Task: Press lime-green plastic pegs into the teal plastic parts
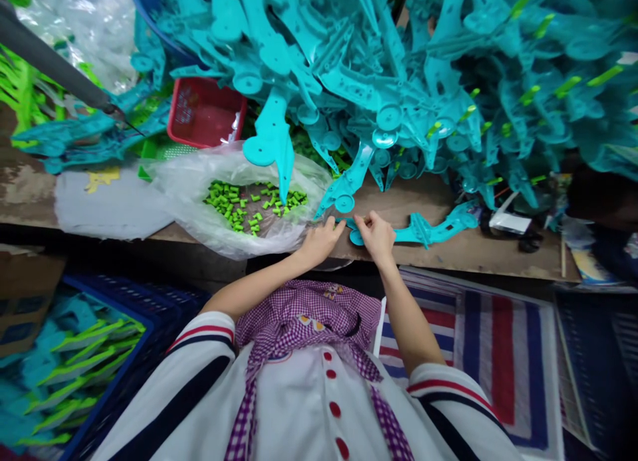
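Note:
My left hand (319,240) and my right hand (375,236) meet at the front edge of a worn wooden bench (463,248). Between them lies the round end of a long turquoise plastic part (423,230) that stretches off to the right. My right hand's fingers pinch that end; my left hand's fingertips touch it too. Whether a small piece sits between the fingers is hidden. Just left of my left hand a clear plastic bag (199,202) holds several small green clips (239,205).
A big heap of turquoise parts (399,69) fills the back of the bench. A red basket (204,112) stands behind the bag. A blue crate (74,361) with finished turquoise-and-green parts sits low left. A striped mat (498,341) lies at the right.

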`<state>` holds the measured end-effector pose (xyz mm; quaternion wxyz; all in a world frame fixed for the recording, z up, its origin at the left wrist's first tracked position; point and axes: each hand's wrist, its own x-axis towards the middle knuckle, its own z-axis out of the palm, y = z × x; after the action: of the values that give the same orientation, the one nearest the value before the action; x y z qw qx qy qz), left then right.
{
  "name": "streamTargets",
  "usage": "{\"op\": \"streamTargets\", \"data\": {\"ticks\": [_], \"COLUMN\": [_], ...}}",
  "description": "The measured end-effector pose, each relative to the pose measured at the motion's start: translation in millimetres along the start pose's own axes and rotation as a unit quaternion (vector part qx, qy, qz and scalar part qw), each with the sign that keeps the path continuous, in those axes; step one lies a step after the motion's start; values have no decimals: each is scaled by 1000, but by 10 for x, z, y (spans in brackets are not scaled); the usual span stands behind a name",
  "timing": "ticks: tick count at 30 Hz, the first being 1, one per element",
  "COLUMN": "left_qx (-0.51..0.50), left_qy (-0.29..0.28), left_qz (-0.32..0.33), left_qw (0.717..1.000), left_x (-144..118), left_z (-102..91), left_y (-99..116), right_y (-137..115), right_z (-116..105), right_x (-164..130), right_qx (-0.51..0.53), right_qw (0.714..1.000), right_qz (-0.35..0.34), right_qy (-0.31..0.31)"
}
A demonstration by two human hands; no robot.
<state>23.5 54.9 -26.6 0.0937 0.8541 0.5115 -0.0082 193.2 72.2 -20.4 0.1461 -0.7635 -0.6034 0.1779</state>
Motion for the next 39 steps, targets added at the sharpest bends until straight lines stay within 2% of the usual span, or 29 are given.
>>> {"op": "streamTargets", "data": {"ticks": [6,13,18,21,24,25,29,34,36,39], "left_qx": [-1,-11,-46,-115,-202,-226,-291,-368,-414,-460], "left_qy": [-20,-13,-10,28,101,123,165,137,122,95], "left_qz": [-13,-49,-53,-38,-5,5,22,46,46,32], "left_qw": [1000,999,997,992,974,966,942,918,901,882], "left_x": [-30,-108,-95,-94,-135,-156,-206,-65,21,124], "left_z": [-35,-16,-40,-30,-22,-28,-105,-178,-202,-297], "left_y": [-38,-219,-249,-290,-323,-319,-213,-32,30,165], "right_y": [23,-237,-199,-126,-157,-196,-387,-387,-286,20], "right_z": [14,143,175,143,70,48,14,-14,-63,-198], "right_x": [-41,-103,-126,-187,-333,-392,-564,-530,-487,-443], "right_qx": [44,67,95,174,257,271,313,342,379,457], "right_qw": [999,998,993,976,944,936,919,912,902,868], "right_qz": [-20,-7,-71,-122,-163,-177,-231,-202,-167,-70], "right_qy": [-10,-1,16,55,130,136,68,103,120,181]}}
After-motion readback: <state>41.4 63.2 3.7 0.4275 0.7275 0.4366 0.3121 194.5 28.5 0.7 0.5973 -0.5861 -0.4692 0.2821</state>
